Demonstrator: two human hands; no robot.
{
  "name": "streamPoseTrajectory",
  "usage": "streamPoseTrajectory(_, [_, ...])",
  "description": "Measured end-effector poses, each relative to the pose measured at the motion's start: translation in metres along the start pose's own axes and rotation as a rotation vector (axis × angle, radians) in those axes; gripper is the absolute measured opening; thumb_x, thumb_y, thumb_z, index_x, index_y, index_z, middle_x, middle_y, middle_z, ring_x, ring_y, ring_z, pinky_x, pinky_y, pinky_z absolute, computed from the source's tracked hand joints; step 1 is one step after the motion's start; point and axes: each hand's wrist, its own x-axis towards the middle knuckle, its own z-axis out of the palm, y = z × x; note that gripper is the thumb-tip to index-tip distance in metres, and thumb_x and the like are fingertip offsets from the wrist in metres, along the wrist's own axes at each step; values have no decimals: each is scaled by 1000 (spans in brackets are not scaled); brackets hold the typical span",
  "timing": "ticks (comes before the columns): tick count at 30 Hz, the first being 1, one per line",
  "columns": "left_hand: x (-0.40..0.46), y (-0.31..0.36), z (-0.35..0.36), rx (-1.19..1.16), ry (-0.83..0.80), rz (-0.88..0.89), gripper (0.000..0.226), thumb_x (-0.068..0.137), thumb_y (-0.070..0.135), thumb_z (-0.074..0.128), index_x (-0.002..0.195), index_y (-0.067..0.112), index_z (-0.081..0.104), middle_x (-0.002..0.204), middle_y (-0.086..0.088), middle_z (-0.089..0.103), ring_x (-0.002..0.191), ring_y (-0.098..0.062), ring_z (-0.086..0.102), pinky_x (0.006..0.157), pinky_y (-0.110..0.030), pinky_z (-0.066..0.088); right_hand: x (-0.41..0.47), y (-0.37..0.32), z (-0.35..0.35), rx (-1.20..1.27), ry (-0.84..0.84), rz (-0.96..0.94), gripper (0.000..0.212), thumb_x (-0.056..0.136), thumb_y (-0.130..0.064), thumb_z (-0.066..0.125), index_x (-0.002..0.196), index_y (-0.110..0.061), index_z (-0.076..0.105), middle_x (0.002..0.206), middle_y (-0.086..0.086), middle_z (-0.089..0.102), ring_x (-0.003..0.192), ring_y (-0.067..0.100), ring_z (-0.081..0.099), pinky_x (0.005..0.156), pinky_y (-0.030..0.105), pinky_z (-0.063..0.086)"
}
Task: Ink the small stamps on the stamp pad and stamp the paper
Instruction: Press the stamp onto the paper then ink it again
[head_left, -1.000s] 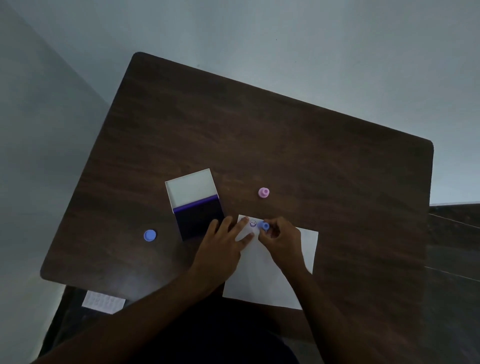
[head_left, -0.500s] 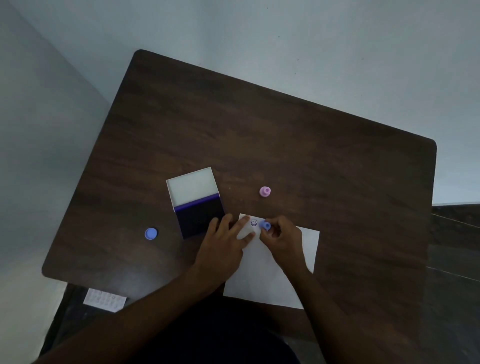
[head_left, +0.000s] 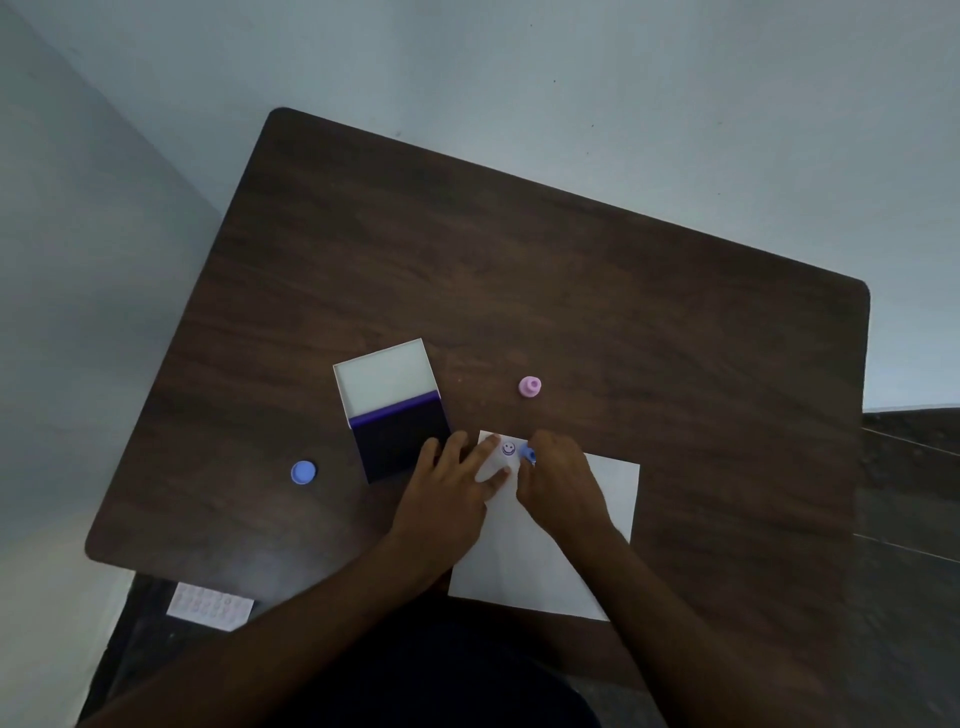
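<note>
A white sheet of paper (head_left: 561, 561) lies at the near edge of the dark wooden table (head_left: 519, 286). A purple smiley print (head_left: 508, 448) shows near its far left corner. My right hand (head_left: 563, 480) pinches a small blue stamp (head_left: 529, 455) just right of that print, down at the paper. My left hand (head_left: 452, 486) lies flat with fingers spread, pressing the paper's left corner. The open stamp pad (head_left: 400, 441) with its white lid (head_left: 384, 376) folded back sits to the left. A pink stamp (head_left: 530, 386) stands beyond the paper.
A blue round cap (head_left: 303, 472) lies on the table at the left. A small white sheet with rows of dots (head_left: 210, 606) lies on the floor below the table's near left corner. Pale walls stand behind and to the left.
Both hands stay in place on the paper; the blue stamp stays beside the smiley print. Only the view shifts slightly.
</note>
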Motion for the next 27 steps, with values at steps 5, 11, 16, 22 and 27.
streamPoseTrajectory(5, [1,0,-1,14,-4,8,65,91,40,54,146,38,20,160,-1,7,143,-34,13,114,-54,7,0,-8,0,-187,-160,-73,38,91,-24,57,125,-7,52,129,13,57,116,25,53,100,32,40])
streamPoseTrajectory(11, [0,-1,-1,12,-11,2,66,89,41,56,146,38,23,160,-1,11,142,-33,15,114,-54,9,-4,-8,-1,-225,-146,-89,42,93,-21,53,133,-8,45,136,11,51,121,22,49,103,27,38])
streamPoseTrajectory(16, [1,0,0,12,-20,1,69,88,40,58,146,37,22,159,-2,12,141,-34,17,114,-54,9,-5,-10,-1,-234,-136,-99,43,92,-21,56,132,-8,47,134,12,52,120,23,50,102,28,39])
streamPoseTrajectory(22, [0,0,-2,14,-9,4,70,87,40,58,146,37,20,160,-2,10,141,-34,16,113,-54,7,-6,-10,0,-258,-112,-129,42,91,-18,58,130,-6,48,132,14,54,119,25,49,101,29,41])
streamPoseTrajectory(27, [1,0,-2,21,-14,4,71,87,39,59,146,37,21,160,-2,10,141,-34,15,113,-55,8,-5,-10,0,-266,-112,-136,43,90,-18,59,129,-5,49,132,15,54,120,27,49,102,32,40])
